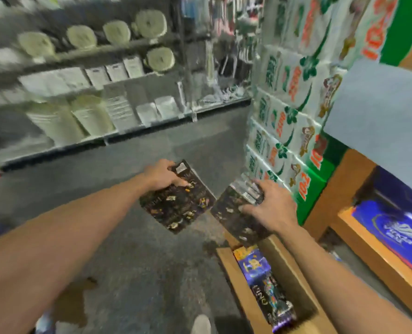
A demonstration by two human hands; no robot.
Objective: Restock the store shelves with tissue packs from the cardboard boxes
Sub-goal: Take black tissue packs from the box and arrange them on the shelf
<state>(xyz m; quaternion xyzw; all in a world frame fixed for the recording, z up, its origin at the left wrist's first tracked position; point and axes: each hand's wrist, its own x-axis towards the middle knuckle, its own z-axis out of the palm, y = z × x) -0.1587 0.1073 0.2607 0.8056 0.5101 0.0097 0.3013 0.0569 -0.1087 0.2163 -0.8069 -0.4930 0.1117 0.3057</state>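
Now two dark tissue packs, left hand (163, 175) gripping one (177, 201), right hand (271, 206) gripping one (236, 213), one open cardboard box (294, 268) below.

Evenly and fairly brightly lit from overhead, without hard shadows. Heavily smeared by motion blur across the shelves (84, 75) at upper left; print on the stacked green-and-white packs (294, 97) barely legible. Strong wide-angle bowing toward the edges. Glare on the blue packaging (392, 227) at right.
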